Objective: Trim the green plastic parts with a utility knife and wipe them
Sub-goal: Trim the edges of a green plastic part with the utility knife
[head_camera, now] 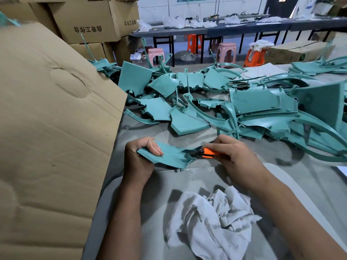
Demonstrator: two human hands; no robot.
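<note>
Your left hand [139, 156] curls its fingers [156, 149] over the left end of a green plastic part [170, 155], gripping it just above the grey table [309, 177]. Your right hand [234, 156] wraps an orange utility knife [203, 153], blade laid on the part's right edge. At six o'clock lies a crumpled white rag [212, 222]; from twelve to three o'clock, a heap of green parts [244, 106]; at nine, a cardboard box [47, 128].

Factory workshop: stacked cardboard cartons [88, 21] at the worktop's far left corner, heaped green plastic parts [244, 106] along the far edge, long benches [234, 28] and plastic stools [226, 51] behind.
</note>
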